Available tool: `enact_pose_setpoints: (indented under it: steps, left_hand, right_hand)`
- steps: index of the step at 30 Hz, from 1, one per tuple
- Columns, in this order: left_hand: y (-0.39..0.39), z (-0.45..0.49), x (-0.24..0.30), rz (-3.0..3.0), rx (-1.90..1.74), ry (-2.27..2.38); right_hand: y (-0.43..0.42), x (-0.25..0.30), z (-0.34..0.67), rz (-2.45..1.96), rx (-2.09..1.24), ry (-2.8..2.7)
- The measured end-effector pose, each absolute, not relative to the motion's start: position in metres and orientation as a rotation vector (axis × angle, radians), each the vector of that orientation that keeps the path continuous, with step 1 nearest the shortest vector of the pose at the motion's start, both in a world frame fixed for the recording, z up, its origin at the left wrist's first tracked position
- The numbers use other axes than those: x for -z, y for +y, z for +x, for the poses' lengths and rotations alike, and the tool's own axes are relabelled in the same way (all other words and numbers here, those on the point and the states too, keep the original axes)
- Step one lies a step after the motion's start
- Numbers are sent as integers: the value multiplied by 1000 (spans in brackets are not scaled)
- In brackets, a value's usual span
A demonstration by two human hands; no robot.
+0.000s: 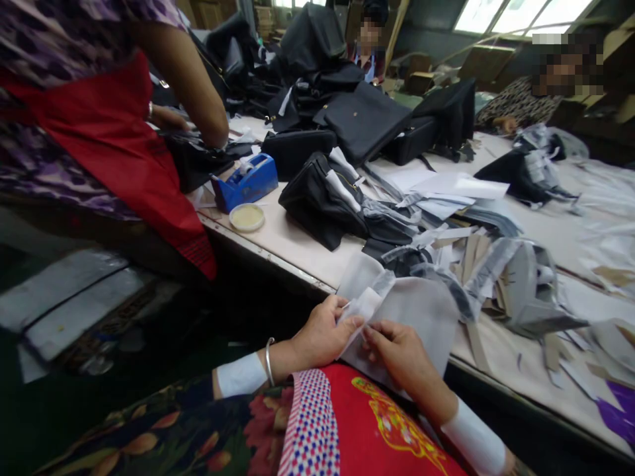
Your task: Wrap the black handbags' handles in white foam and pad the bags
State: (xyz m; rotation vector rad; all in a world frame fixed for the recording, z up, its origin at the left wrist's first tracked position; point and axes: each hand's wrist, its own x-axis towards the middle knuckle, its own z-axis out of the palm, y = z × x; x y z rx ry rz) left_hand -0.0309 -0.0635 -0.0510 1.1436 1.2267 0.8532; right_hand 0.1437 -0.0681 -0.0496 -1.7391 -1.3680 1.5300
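Observation:
My left hand [322, 334] and my right hand [397, 350] are closed side by side on the near edge of a grey fabric piece [421, 311] that hangs over the table's front edge. Thin translucent wrapping [364, 281] lies bunched on the grey piece just above my left thumb. My left wrist carries a metal bangle and a white cuff; my right forearm has a white cuff too. A red apron with a gold print covers my lap below both hands.
The long table [297, 244] carries black handbags [327, 198], a blue tape dispenser [245, 184], a round yellowish dish [247, 217] and heaps of paper and plastic wrap [496, 264]. A person in a red apron [124, 132] works at the left. Two more people sit at the far side.

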Motion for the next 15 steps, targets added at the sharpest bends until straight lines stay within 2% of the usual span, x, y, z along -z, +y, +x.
enact_pose_setpoints:
  steps: [6,15]
  left_hand:
    - [-63,-39,52,1204,-793,1300]
    - [-63,-40,50,1042,-848,1184]
  right_hand:
    - [-61,46,127,-1674,-1477,-1308]
    - [-59,49,124,-1630,-1595,-1138]
